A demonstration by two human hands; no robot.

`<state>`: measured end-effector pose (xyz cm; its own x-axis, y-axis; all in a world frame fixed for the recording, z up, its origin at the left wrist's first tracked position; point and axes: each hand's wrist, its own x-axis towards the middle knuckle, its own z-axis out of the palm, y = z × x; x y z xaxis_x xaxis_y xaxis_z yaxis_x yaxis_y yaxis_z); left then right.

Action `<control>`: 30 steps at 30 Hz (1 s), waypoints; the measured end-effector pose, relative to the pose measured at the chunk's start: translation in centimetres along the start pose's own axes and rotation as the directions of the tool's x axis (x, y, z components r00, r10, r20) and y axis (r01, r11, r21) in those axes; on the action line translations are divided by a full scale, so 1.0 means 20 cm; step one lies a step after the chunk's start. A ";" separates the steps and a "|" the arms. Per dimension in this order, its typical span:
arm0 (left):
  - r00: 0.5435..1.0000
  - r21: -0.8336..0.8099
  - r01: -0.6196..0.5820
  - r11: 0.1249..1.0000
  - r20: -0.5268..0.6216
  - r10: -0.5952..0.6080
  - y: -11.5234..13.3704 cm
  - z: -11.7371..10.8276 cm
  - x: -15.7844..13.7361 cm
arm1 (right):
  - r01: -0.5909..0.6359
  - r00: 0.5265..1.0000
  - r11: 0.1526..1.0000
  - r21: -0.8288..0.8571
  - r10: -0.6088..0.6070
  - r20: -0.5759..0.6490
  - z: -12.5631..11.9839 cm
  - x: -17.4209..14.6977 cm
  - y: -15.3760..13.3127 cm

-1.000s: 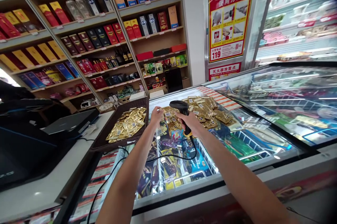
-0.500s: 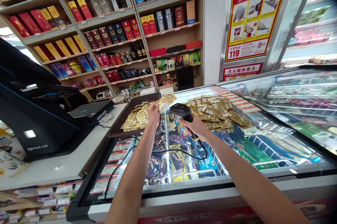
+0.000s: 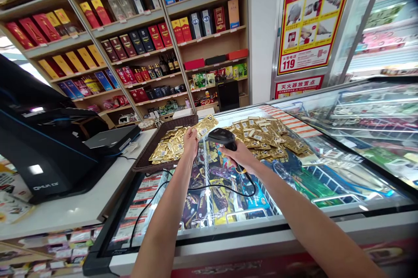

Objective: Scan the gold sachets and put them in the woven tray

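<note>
My left hand (image 3: 190, 142) is closed on the near end of a gold foil packet (image 3: 206, 126), with its printed code facing up. Wrapped round the handle of a black barcode scanner (image 3: 222, 137) is my right hand (image 3: 241, 155). The scanner's head points left toward the packet, a small gap between them. Beneath my left hand stands a brown woven basket (image 3: 141, 161) filled with gold packets (image 3: 171, 145). A heap of similar gold packets (image 3: 266, 134) lies on the freezer's glass top, beyond my right hand.
The glass-topped freezer (image 3: 235, 221) holds wire baskets of colourful packaged goods. The scanner's black cable (image 3: 209, 186) loops across the glass. At left, a counter (image 3: 75, 208) carries a black checkout machine (image 3: 48, 151). Shelves of boxes (image 3: 140, 42) stand behind.
Both hands keep their hold on the packet and the scanner. The camera view has shifted slightly; otherwise the hands and the things about them look nearly the same.
</note>
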<state>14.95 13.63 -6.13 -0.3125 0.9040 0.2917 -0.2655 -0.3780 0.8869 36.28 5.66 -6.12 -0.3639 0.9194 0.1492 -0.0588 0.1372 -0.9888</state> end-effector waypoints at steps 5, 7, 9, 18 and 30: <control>1.000 0.010 -0.004 1.000 -0.004 0.004 0.01 0.01 -0.01 | 0.001 1.000 1.000 -0.015 -0.001 -0.001 0.00 -0.02 -0.02; 1.000 0.015 -0.004 1.000 -0.002 0.004 0.01 0.01 -0.01 | 0.006 1.000 0.999 -0.034 -0.005 0.006 0.00 -0.02 -0.03; 1.000 0.021 -0.005 1.000 -0.002 0.005 0.01 0.01 -0.01 | 0.007 1.000 0.999 -0.047 -0.007 0.009 0.00 -0.02 -0.03; 1.000 0.018 -0.012 1.000 -0.012 0.012 0.00 0.00 0.00 | 0.000 1.000 0.998 -0.055 0.000 -0.001 0.00 -0.01 -0.02; 0.928 0.176 0.069 0.982 -0.373 0.001 0.06 -0.11 0.11 | -0.084 0.995 0.990 0.110 0.090 -0.052 -0.02 -0.01 0.02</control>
<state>11.96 14.70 -5.26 -0.6307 0.7636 0.1382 -0.1221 -0.2736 0.9541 36.71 5.64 -6.52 -0.3192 0.9458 0.0592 -0.1297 0.0183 -0.9914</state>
